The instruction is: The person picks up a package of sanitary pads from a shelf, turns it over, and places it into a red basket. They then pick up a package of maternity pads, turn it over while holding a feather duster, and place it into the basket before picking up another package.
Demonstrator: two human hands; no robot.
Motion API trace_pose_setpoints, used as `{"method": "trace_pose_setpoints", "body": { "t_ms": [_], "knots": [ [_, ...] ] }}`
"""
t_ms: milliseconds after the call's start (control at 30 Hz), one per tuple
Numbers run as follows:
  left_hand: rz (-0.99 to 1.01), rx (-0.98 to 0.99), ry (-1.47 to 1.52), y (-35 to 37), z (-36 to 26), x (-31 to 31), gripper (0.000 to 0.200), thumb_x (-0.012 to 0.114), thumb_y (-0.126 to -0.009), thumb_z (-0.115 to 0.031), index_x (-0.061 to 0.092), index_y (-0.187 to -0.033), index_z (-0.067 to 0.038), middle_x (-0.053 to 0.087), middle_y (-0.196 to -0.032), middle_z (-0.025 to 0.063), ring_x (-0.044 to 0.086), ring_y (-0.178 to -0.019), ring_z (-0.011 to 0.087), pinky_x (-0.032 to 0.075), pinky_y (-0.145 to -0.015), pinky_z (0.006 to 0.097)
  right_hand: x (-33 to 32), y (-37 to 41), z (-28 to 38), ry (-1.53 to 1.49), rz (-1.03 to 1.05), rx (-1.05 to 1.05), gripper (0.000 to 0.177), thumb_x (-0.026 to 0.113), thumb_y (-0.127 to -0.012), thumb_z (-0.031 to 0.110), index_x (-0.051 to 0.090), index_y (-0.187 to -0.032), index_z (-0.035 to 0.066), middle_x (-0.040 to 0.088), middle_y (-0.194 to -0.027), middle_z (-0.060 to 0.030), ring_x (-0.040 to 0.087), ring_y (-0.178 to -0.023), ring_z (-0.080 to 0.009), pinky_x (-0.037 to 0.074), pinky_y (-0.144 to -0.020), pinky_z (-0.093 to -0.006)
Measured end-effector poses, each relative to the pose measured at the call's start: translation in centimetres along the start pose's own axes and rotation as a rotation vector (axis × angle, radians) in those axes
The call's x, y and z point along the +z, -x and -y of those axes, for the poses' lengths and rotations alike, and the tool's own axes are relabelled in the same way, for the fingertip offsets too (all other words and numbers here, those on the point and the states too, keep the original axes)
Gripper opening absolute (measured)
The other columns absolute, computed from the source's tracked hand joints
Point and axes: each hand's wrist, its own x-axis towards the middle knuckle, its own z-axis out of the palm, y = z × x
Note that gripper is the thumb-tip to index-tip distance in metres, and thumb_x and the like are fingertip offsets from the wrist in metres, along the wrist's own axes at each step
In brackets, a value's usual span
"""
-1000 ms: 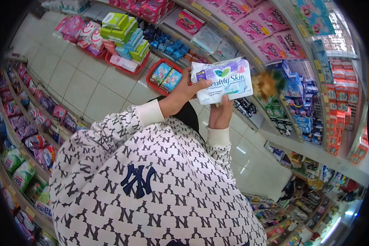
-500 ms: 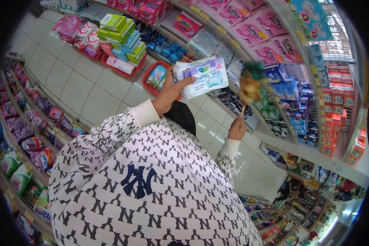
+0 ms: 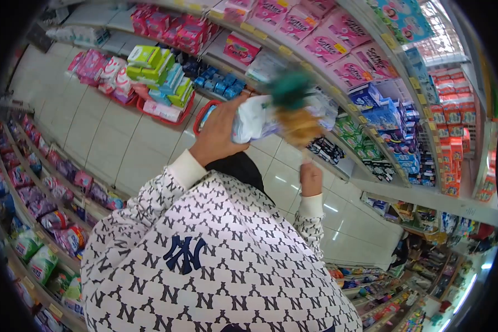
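Note:
In my left hand (image 3: 218,131) is a white pack of sanitary pads (image 3: 249,120), gripped at its near end with the fingers behind it. The pack is turned so that its printed front is mostly out of sight. My right hand (image 3: 311,180) is closed round the handle of a feather duster (image 3: 300,126). Its head, green at the tip and tan below, is smeared by motion and overlaps the pack's right end in this view. Most of the handle is hidden in the fist.
Red baskets of packs, one with a visible rim (image 3: 165,119), stand on the tiled floor (image 3: 119,146) beyond my left hand. Shelves with pink Softex packs (image 3: 329,47) and blue boxes (image 3: 384,122) rise at the right. Another shelf (image 3: 66,221) curves along my left.
The feather duster has swung left onto the pack, and my right hand has moved slightly left and down. My left hand has tilted the pack, turning its printed front away.

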Motion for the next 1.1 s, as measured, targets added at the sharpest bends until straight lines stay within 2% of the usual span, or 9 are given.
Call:
{"method": "trace_pose_setpoints", "body": {
  "t_ms": [200, 233, 467, 600, 667, 733, 933, 1000, 1100],
  "knots": [
    [0.009, 0.066, -0.065, 0.6, 1.2, 0.6, 0.089, 0.083, -0.063, -0.031, 0.038, -0.134, -0.002, 0.051, -0.122, 0.0205, 0.051, -0.113, 0.0391, 0.040, -0.097, 0.0462, -1.2, -3.0, -4.1, 0.436, -0.019, 0.295, 0.042, 0.053, -0.097, 0.031, 0.056, -0.071, -0.001, 0.047, -0.058, -0.0106, 0.051, -0.057, -0.0133, 0.043, -0.057, -0.0319],
    [0.018, 0.091, -0.075, 0.6, 1.2, 0.4, 0.089, 0.083, -0.063, -0.030, 0.038, -0.134, -0.003, 0.052, -0.123, 0.0204, 0.051, -0.112, 0.0389, 0.040, -0.097, 0.0449, -2.1, -3.0, -5.5, 0.447, -0.114, 0.235, 0.048, 0.054, -0.096, 0.037, 0.055, -0.064, 0.002, 0.045, -0.052, 0.0012, 0.039, -0.051, -0.0088, 0.031, -0.050, -0.0267],
    [0.162, 0.110, -0.068, -0.2, 0.4, 0.2, 0.088, 0.080, -0.061, -0.026, 0.038, -0.135, -0.004, 0.051, -0.125, 0.0170, 0.047, -0.117, 0.0370, 0.038, -0.100, 0.0444, 1.0, -1.0, -1.5, 0.003, 0.171, 0.158, 0.034, 0.058, -0.096, 0.028, 0.067, -0.085, -0.003, 0.063, -0.067, -0.0064, 0.053, -0.066, -0.0124, 0.047, -0.066, -0.0295],
    [0.247, 0.240, -0.150, -0.8, 0.4, 1.0, 0.089, 0.079, -0.062, -0.028, 0.037, -0.138, -0.006, 0.049, -0.128, 0.0142, 0.044, -0.122, 0.0343, 0.028, -0.109, 0.0512, 0.2, -2.6, -6.3, 0.435, 0.040, 0.395, 0.055, 0.047, -0.095, 0.049, 0.069, -0.095, -0.002, 0.065, -0.086, -0.0274, 0.064, -0.086, -0.0436, 0.049, -0.079, -0.0457],
    [0.258, 0.402, -0.249, -0.9, 1.0, 1.7, 0.088, 0.078, -0.063, -0.029, 0.038, -0.138, -0.007, 0.048, -0.131, 0.0115, 0.043, -0.125, 0.0316, 0.022, -0.112, 0.0550, 0.7, -1.9, -6.7, 0.113, -0.162, 0.278, 0.057, 0.050, -0.095, 0.050, 0.064, -0.078, -0.003, 0.067, -0.075, -0.0164, 0.065, -0.071, -0.0280, 0.048, -0.070, -0.0384],
    [0.322, 0.515, -0.413, -1.8, 0.2, 1.1, 0.084, 0.076, -0.065, -0.031, 0.039, -0.138, -0.010, 0.048, -0.134, 0.0064, 0.041, -0.128, 0.0264, 0.012, -0.115, 0.0589, 0.6, -1.9, -1.6, -0.184, -0.065, 0.330, 0.054, 0.053, -0.096, 0.046, 0.048, -0.064, 0.002, 0.038, -0.060, 0.0016, 0.034, -0.059, -0.0085, 0.031, -0.053, -0.0283],
    [0.507, 0.685, -0.478, -3.1, 0.6, 0.5, 0.082, 0.077, -0.066, -0.033, 0.043, -0.137, -0.012, 0.050, -0.132, 0.0019, 0.043, -0.124, 0.0217, 0.020, -0.111, 0.0513, -0.3, -4.0, -6.3, 0.358, -0.039, 0.058, 0.047, 0.057, -0.092, 0.044, 0.068, -0.077, 0.001, 0.058, -0.061, -0.0094, 0.055, -0.058, -0.0155, 0.042, -0.058, -0.0294],
    [0.555, 0.700, -0.472, -3.2, 0.4, 0.6, 0.082, 0.078, -0.065, -0.032, 0.043, -0.136, -0.012, 0.050, -0.131, 0.0021, 0.044, -0.123, 0.0219, 0.019, -0.111, 0.0509, -4.2, -4.7, -2.9, 0.443, 0.067, 0.433, 0.049, 0.060, -0.088, 0.047, 0.071, -0.073, 0.002, 0.062, -0.061, -0.0137, 0.061, -0.060, -0.0230, 0.047, -0.062, -0.0320],
    [0.597, 0.700, -0.446, -3.1, 1.0, 1.5, 0.085, 0.080, -0.058, -0.026, 0.045, -0.135, -0.012, 0.050, -0.131, 0.0029, 0.044, -0.122, 0.0227, 0.020, -0.111, 0.0507, -4.7, -4.3, -1.2, -0.016, 0.024, 0.170, 0.050, 0.063, -0.084, 0.051, 0.072, -0.069, 0.004, 0.062, -0.060, -0.0134, 0.061, -0.059, -0.0256, 0.048, -0.065, -0.0348]
  ]
}}
